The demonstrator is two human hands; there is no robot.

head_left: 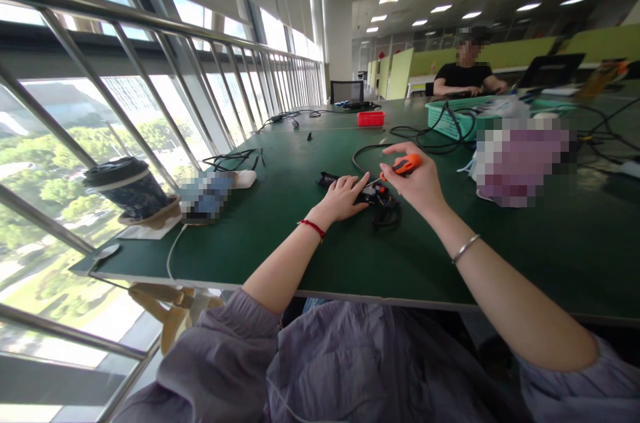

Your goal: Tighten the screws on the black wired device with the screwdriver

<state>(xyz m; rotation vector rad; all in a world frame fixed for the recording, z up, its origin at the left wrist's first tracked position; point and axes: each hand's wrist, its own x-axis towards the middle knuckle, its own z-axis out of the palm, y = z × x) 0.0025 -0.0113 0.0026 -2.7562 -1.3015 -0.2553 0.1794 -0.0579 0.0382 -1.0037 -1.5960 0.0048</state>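
Note:
My left hand [345,198] rests over a black device [376,195] with a cable, its thumb and fingers bracing it against the green table. Part of the device is hidden under that hand; its exact kind I cannot make out. In my right hand [417,176] is an orange and black screwdriver [406,165], fingers closed on its handle. The thin shaft slants down to the left toward the device, its tip close to my left index finger. Whether the tip touches a screw is too small to tell. A black cable loops beside the device.
Green table [280,230] carries a red tray [371,118], a teal basket [453,120] with cables, and a blurred pinkish thing [523,163]. At left stand a lidded cup [127,190] and a blurred phone-like object [207,196]. Across the table sits a person [465,76].

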